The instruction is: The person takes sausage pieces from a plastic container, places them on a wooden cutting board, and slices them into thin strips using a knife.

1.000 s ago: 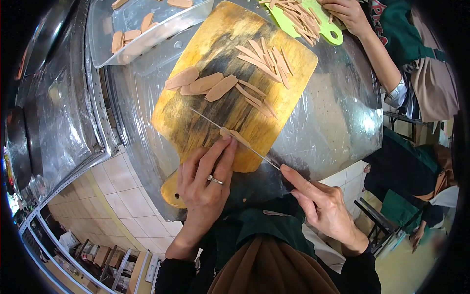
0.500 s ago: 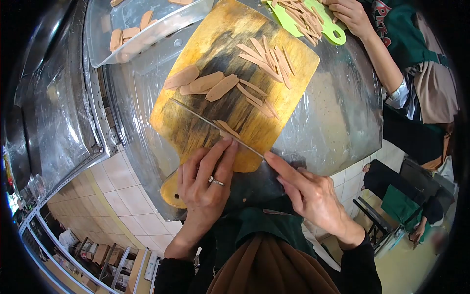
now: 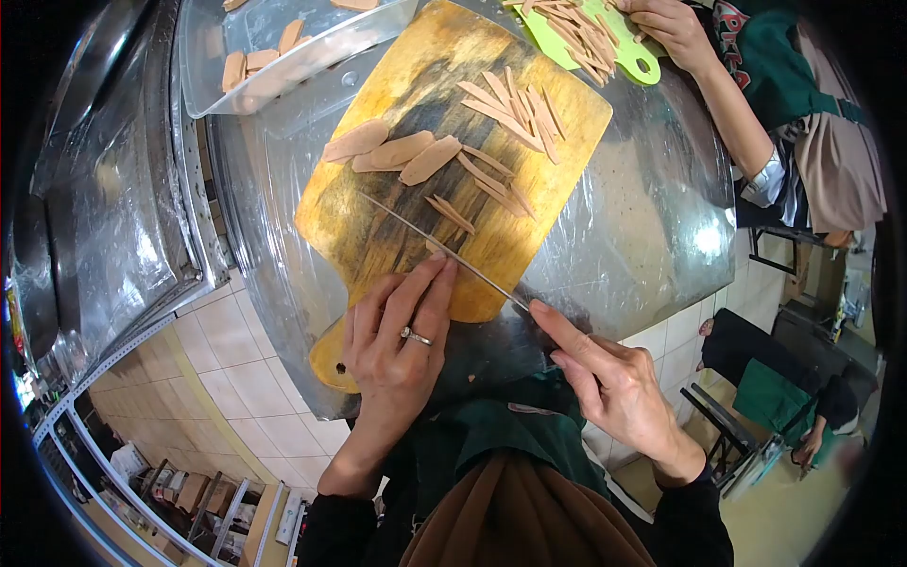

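My right hand (image 3: 619,378) grips a knife (image 3: 408,223), index finger stretched along the top near the handle. Its thin blade slants across the wooden cutting board (image 3: 331,227). My left hand (image 3: 397,331), with a ring, presses its bunched fingertips on a small piece of sausage (image 3: 434,247) right against the blade. Just beyond the blade lie a few cut strips (image 3: 452,214). Farther up are several flat, tan sausage slices (image 3: 430,160), with more thin strips (image 3: 510,109) piled at the upper right of the board.
A clear plastic container (image 3: 312,64) with more sausage pieces stands at the upper left. A co-worker's hand (image 3: 675,33) is at a green cutting board (image 3: 645,68) heaped with strips. Plastic film covers the table (image 3: 652,217). Another person (image 3: 822,416) is at the lower right.
The knife has drawn back towards me and right. Strips that lay against the blade now lie apart from it, farther up the board. My left fingertips stay near the blade.
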`<state>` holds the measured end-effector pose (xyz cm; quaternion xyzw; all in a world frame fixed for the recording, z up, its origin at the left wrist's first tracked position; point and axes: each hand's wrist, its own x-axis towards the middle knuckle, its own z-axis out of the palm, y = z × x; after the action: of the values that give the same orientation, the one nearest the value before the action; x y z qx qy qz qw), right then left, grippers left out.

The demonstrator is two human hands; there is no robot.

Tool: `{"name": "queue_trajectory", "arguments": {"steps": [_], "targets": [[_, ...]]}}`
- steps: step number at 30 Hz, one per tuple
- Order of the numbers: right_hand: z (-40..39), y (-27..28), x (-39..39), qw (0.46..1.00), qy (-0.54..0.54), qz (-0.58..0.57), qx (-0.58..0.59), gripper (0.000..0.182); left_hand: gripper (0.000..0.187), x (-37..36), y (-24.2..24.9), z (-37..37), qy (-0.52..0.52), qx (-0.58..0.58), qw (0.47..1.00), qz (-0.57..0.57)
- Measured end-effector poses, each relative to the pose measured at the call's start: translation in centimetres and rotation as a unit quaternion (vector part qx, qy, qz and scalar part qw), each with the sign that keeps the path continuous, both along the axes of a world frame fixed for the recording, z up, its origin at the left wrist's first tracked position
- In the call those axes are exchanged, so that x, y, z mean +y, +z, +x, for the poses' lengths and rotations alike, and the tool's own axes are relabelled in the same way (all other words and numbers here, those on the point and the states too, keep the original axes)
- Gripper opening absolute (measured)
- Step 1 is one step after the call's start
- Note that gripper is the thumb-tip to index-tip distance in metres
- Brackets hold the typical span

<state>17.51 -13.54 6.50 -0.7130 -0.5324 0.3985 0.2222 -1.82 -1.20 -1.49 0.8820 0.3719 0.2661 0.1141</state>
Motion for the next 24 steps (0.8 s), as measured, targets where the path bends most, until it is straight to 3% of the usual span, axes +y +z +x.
{"name": "queue_trajectory", "arguments": {"steps": [8,14,20,23,24], "targets": [[-0.5,0.0,0.2,1.0,-0.013,0.016,-0.004,0.057,0.045,-0.1,0.1,0.0,0.002,0.004,1.0,-0.008],[-0.9,-1.3,-0.1,0.995,0.029,0.003,-0.095,0.065,0.041,0.0,0.2,0.1,0.0,0.012,1.0,0.005],[-1.1,-2.8,2.3,0.991,0.044,0.058,-0.114,0.067,0.039,-0.1,0.5,0.3,0.004,0.014,1.0,0.003],[-0.2,-1.7,3.9,0.995,0.038,0.032,-0.087,0.057,0.039,0.0,0.4,0.2,0.01,0.009,1.0,0.003],[0.2,-2.3,3.4,0.99,0.045,0.058,-0.119,0.067,0.039,-0.1,0.4,0.3,0.012,0.008,1.0,0.0]]}}
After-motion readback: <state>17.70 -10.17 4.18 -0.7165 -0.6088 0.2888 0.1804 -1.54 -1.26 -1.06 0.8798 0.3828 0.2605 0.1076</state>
